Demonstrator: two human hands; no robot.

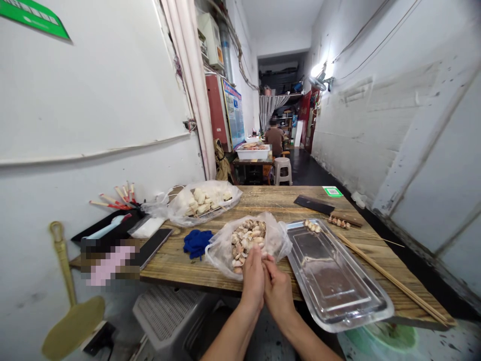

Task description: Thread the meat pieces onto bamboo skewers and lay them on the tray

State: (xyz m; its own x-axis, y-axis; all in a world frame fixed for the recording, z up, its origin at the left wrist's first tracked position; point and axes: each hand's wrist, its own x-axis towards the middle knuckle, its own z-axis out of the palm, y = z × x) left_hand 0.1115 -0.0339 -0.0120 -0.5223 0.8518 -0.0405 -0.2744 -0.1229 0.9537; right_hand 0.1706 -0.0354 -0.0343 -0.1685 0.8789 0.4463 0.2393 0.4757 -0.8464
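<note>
Two hands: both at the near edge of the table, pressed side by side, fingertips inside the mouth of the nearer bag.
Surface: wooden plank table (263,200), set against the white wall on the left.
Room: narrow white-walled corridor; far down it a seated person (275,138) at another table with a white tray (253,152) and a plastic stool (282,169).
Left hand (253,277): fingers curled and bunched, tips in the bag; whether they pinch a piece, cannot tell.
Right hand (277,288): fingers curled, touching the left hand; tips hidden at the bag's rim, grip cannot be told.
Nearer bag (221,248): clear plastic, open, full of pale shell-like pieces (246,235), just left of the metal tray.
Metal tray (330,281): long, shiny, overhanging the near table edge; small cluster of pieces (312,226) in its far corner.
Second bag (205,200): clear, farther left, holds pale chunks.
Blue cloth (197,241): crumpled, between the two bags.
Cleaver (319,205): flat on the table beyond the tray, a loaded skewer (339,221) beside it.
Bamboo skewers (391,278): long, lying along the right edge, right of the tray.
Green tag (332,191): far right on the table.
Left end: chopsticks in red wrappers (114,198), a black tray (116,228), a blurred patch.
Obstruction: bag rim and the hands themselves cover the fingertips.
</note>
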